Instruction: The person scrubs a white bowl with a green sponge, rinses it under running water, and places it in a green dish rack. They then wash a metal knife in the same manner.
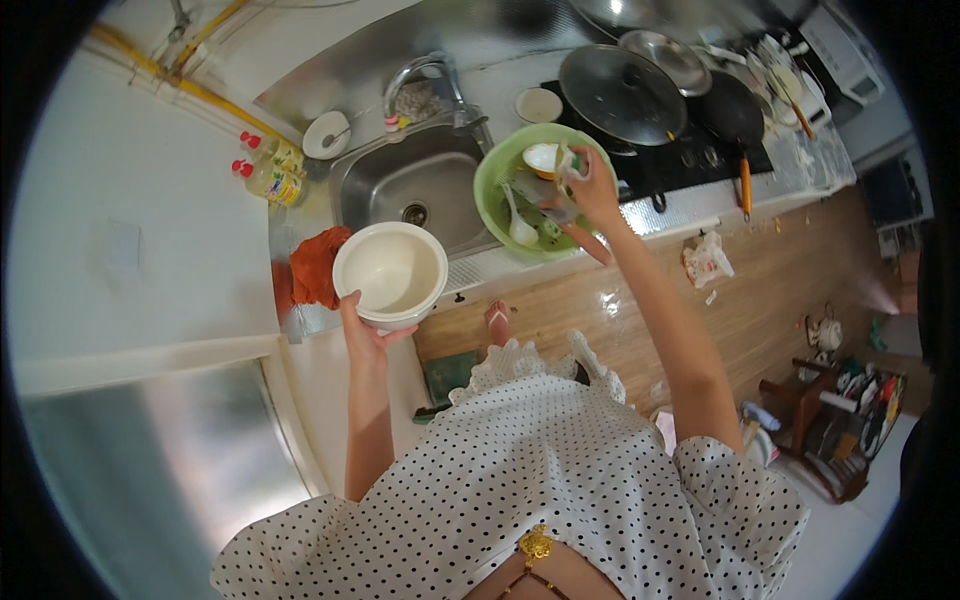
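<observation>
My left hand (367, 334) grips a deep white bowl (390, 274), which looks empty, in front of the sink (409, 176). Over a green plastic basin (491, 161) at the sink's right side, my right hand (589, 184) holds a small clear item, perhaps a glass or a plastic piece, too unclear to name. Inside the basin lie a white spoon (521, 229), a small white bowl (541, 157) and dark scraps in water. An orange-red cloth (319, 266) rests on the counter by the held bowl. The chrome faucet (420, 67) arches at the back of the sink.
Right of the basin are a black cooktop (697, 161), a lidded pan (622, 94) and a black wok with an orange handle (745, 187). At left stand two oil bottles (266, 176) and a white dish (327, 135). A plastic bag (707, 259) lies on the floor.
</observation>
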Demonstrator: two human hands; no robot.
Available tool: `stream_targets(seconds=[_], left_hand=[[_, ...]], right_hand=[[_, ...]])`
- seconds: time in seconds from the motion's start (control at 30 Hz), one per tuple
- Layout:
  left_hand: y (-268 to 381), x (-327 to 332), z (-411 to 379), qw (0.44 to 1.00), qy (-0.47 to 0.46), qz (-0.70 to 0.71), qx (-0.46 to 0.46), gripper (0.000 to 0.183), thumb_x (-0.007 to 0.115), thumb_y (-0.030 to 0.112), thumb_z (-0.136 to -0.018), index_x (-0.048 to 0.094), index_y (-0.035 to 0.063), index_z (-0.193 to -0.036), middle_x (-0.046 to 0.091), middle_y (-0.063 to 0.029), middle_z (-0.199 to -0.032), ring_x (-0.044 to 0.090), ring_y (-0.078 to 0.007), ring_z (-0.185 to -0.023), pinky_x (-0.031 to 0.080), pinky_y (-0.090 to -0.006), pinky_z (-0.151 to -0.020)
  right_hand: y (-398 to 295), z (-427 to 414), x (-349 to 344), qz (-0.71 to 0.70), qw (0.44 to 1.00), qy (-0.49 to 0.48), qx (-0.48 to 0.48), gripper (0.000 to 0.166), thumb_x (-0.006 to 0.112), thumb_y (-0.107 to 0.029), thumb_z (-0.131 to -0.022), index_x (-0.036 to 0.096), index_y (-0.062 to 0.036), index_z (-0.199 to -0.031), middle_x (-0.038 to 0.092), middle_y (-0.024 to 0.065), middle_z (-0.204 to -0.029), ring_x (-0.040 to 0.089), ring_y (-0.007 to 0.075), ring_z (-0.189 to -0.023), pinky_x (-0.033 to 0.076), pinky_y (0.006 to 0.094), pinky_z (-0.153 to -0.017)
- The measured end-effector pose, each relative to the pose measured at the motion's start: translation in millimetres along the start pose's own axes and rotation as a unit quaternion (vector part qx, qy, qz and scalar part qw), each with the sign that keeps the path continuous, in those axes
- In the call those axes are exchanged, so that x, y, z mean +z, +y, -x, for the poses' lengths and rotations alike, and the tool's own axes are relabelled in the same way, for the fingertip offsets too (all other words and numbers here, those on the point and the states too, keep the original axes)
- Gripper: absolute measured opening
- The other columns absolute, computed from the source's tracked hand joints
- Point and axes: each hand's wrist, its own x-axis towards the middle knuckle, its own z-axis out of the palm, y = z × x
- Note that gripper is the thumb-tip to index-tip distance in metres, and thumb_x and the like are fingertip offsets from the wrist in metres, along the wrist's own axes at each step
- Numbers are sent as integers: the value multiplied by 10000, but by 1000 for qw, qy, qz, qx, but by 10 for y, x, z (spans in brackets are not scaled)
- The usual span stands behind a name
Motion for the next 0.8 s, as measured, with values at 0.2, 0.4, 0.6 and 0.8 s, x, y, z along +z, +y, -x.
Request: stream_targets(seconds=[0.2, 0.4, 0.6, 0.8], left_hand=[[7, -123, -600, 996, -37, 77, -36, 727, 468, 518, -855, 364, 33, -1386, 562, -181, -1280, 643, -311, -1065, 614, -479, -718], [-42, -104, -1430, 995, -2, 87, -58, 741, 516, 486, -837, 296, 60, -1401, 515, -176, -1288, 637, -335, -1047, 623, -477, -666], [-25, 35, -2308, 995, 12, 82, -46, 835, 586, 392, -802, 179, 118, -1477, 409, -213, -1349, 574, -366, -1096, 608, -451, -629], [-132, 85, -2970, 997, 28, 71, 15, 898, 623, 399, -793, 153, 58, -1479, 363, -227, -1361, 524, -394, -1136, 586, -436, -644]], right_hand=[[616, -1253, 204, 492, 848, -170, -98, 360, 582, -31, -794, 602, -57, -1153, 597, 225, -1049, 576, 430, -1011, 487, 501, -831], [668, -1871, 1193, 464, 866, -88, -166, 342, 561, -17, -786, 624, -32, -1122, 570, 221, -1188, 534, 397, -1130, 470, 480, -914], [881, -2193, 1882, 604, 783, -135, -60, 240, 598, -112, -772, 646, -11, -984, 596, 197, -1089, 578, 369, -1063, 496, 474, -881], [499, -1930, 2658, 649, 749, -115, -67, 167, 598, -82, -776, 664, -52, -927, 641, 152, -1012, 627, 352, -977, 517, 418, -818]])
